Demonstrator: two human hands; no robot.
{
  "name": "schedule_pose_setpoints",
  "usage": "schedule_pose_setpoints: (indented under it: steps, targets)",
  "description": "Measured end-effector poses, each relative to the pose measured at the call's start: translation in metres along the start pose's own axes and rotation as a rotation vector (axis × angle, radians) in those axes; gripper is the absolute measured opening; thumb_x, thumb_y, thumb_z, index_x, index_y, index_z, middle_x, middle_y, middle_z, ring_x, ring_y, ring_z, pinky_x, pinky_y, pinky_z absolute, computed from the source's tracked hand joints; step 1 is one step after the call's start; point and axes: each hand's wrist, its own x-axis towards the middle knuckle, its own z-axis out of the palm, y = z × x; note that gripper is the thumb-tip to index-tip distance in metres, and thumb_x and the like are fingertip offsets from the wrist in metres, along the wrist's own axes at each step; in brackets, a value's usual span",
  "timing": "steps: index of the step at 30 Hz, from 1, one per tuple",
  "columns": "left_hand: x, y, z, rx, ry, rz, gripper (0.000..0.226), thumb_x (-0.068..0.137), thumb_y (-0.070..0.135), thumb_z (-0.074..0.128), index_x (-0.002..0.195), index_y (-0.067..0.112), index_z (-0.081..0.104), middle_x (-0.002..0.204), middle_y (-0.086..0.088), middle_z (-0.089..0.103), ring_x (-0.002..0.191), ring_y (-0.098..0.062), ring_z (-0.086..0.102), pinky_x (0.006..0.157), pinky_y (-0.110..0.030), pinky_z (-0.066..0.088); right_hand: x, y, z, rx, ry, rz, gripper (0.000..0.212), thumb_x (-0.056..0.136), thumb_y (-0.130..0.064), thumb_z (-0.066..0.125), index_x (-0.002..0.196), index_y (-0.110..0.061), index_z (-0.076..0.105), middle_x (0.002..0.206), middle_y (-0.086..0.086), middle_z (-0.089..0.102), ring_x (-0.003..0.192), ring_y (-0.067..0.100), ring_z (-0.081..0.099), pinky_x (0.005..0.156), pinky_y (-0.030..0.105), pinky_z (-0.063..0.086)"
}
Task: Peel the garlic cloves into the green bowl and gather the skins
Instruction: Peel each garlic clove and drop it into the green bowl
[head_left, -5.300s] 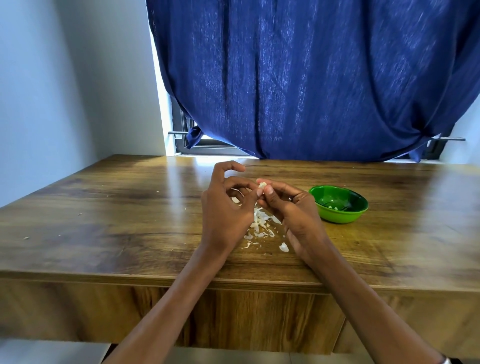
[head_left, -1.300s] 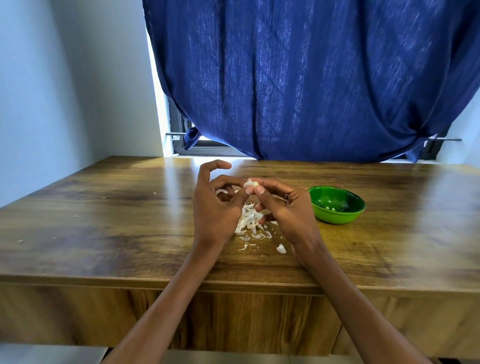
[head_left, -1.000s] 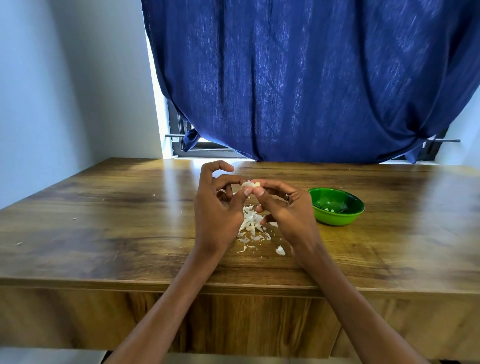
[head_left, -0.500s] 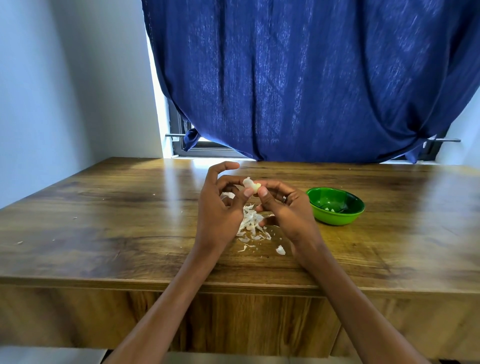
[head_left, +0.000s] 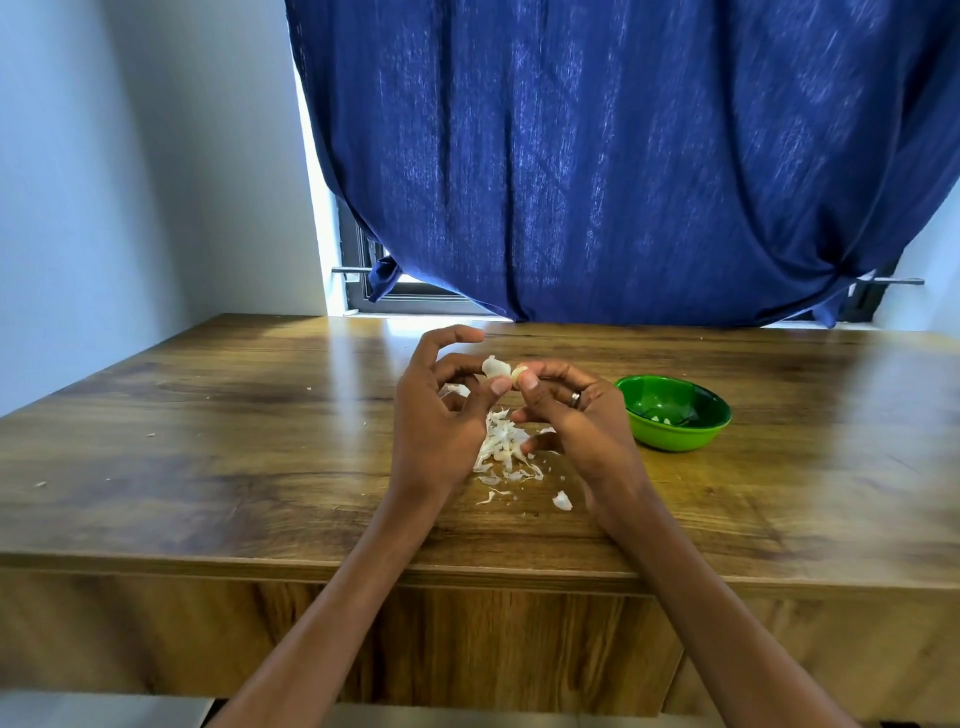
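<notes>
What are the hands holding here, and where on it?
A garlic clove: right hand pinches its bare end between thumb and forefinger; left hand pinches the loosened skin at the other end.

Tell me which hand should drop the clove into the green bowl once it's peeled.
Right. The right hand already pinches the garlic clove, and the green bowl sits just beside it on that side. The left hand pinches the loosened skin, farther from the bowl.

Left hand (head_left: 434, 421) and right hand (head_left: 576, 415) pinch a small white garlic clove (head_left: 519, 372) with loose papery skin (head_left: 494, 366) above the brown wooden surface (head_left: 208, 441). White skin scraps pile (head_left: 503, 449) lies under the hands; round green plastic bowl (head_left: 691, 439) sits just right, a few pale pieces inside.
</notes>
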Motion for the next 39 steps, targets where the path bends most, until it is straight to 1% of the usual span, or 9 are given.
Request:
schedule_pose_setpoints:
  steps: [9, 12, 16, 22, 24, 27, 30, 36, 39]
  targets:
    - [0.001, -0.006, -0.001, 0.09, 0.041, 0.021, 0.017, 0.087, 0.009, 0.076, 0.098, 0.021, 0.071, 0.09, 0.011, 0.074, 0.079, -0.011, 0.069, 0.066, -0.047, 0.06, 0.0, -0.002, -0.002, 0.035, 0.031, 0.017, 0.015, 0.089, -0.023, 0.073, 0.103, -0.019, 0.072, 0.093, 0.002, 0.079, 0.068, 0.006, 0.065, 0.056, 0.028, 0.055]
    - [0.0, -0.009, -0.002, 0.184, 0.068, 0.038, 0.017, 0.089, 0.009, 0.075, 0.1, 0.022, 0.074, 0.088, 0.016, 0.072, 0.074, -0.005, 0.067, 0.068, -0.033, 0.058, 0.0, -0.001, -0.002, 0.055, 0.027, 0.023, 0.015, 0.091, -0.022, 0.071, 0.105, -0.019, 0.073, 0.094, 0.0, 0.079, 0.069, 0.006, 0.065, 0.057, 0.027, 0.054]
    - [0.0, -0.015, -0.002, 0.378, 0.004, 0.085, 0.023, 0.089, 0.008, 0.074, 0.104, 0.025, 0.077, 0.1, 0.016, 0.066, 0.084, -0.003, 0.064, 0.074, -0.015, 0.049, 0.001, -0.001, -0.002, 0.098, 0.04, 0.043, 0.014, 0.094, -0.019, 0.068, 0.106, -0.018, 0.075, 0.091, -0.002, 0.079, 0.066, 0.004, 0.063, 0.057, 0.027, 0.053]
    - [0.0, -0.02, 0.0, 0.499, -0.105, 0.099, 0.041, 0.088, 0.0, 0.07, 0.116, 0.028, 0.075, 0.109, 0.008, 0.063, 0.092, -0.008, 0.061, 0.084, -0.034, 0.055, 0.002, -0.001, -0.003, 0.109, 0.064, 0.047, 0.013, 0.095, -0.014, 0.067, 0.103, -0.02, 0.075, 0.087, -0.006, 0.078, 0.065, 0.003, 0.064, 0.057, 0.024, 0.054]
    - [0.0, -0.02, 0.0, 0.492, -0.108, 0.104, 0.043, 0.088, -0.003, 0.068, 0.115, 0.029, 0.075, 0.107, 0.01, 0.065, 0.089, -0.004, 0.062, 0.083, -0.029, 0.054, 0.002, -0.001, -0.004, 0.114, 0.067, 0.045, 0.014, 0.094, -0.014, 0.067, 0.103, -0.021, 0.075, 0.089, -0.006, 0.078, 0.066, 0.003, 0.064, 0.056, 0.024, 0.054]
    - [0.0, -0.017, -0.001, 0.47, -0.044, 0.089, 0.039, 0.09, -0.003, 0.066, 0.114, 0.027, 0.075, 0.102, 0.013, 0.068, 0.085, 0.002, 0.063, 0.075, -0.008, 0.045, 0.001, -0.001, -0.005, 0.14, 0.078, 0.037, 0.015, 0.093, -0.013, 0.067, 0.103, -0.021, 0.075, 0.094, -0.004, 0.079, 0.067, 0.003, 0.064, 0.055, 0.022, 0.055]
    - [0.001, -0.014, -0.004, 0.423, 0.092, 0.073, 0.033, 0.094, -0.002, 0.063, 0.114, 0.022, 0.074, 0.094, 0.016, 0.071, 0.084, 0.005, 0.066, 0.073, -0.003, 0.045, 0.001, -0.001, -0.006, 0.138, 0.102, 0.002, 0.016, 0.093, -0.012, 0.067, 0.105, -0.019, 0.074, 0.098, -0.003, 0.078, 0.067, 0.005, 0.064, 0.054, 0.022, 0.055]
    - [0.003, -0.013, -0.012, 0.407, 0.231, 0.052, 0.029, 0.096, -0.003, 0.057, 0.117, 0.011, 0.072, 0.092, 0.011, 0.075, 0.073, 0.006, 0.07, 0.071, -0.006, 0.049, 0.003, -0.008, -0.028, -0.202, 0.212, -0.202, 0.017, 0.089, -0.011, 0.073, 0.103, -0.021, 0.074, 0.096, -0.01, 0.077, 0.079, 0.006, 0.072, 0.059, 0.022, 0.058]
    - [0.002, -0.016, -0.01, 0.458, 0.206, 0.064, 0.027, 0.103, 0.007, 0.051, 0.122, 0.012, 0.069, 0.1, 0.004, 0.076, 0.079, -0.006, 0.073, 0.078, -0.027, 0.058, 0.009, -0.021, -0.058, -0.467, 0.254, -0.272, 0.016, 0.088, -0.014, 0.076, 0.099, -0.026, 0.075, 0.092, -0.016, 0.074, 0.083, -0.009, 0.068, 0.07, 0.009, 0.055]
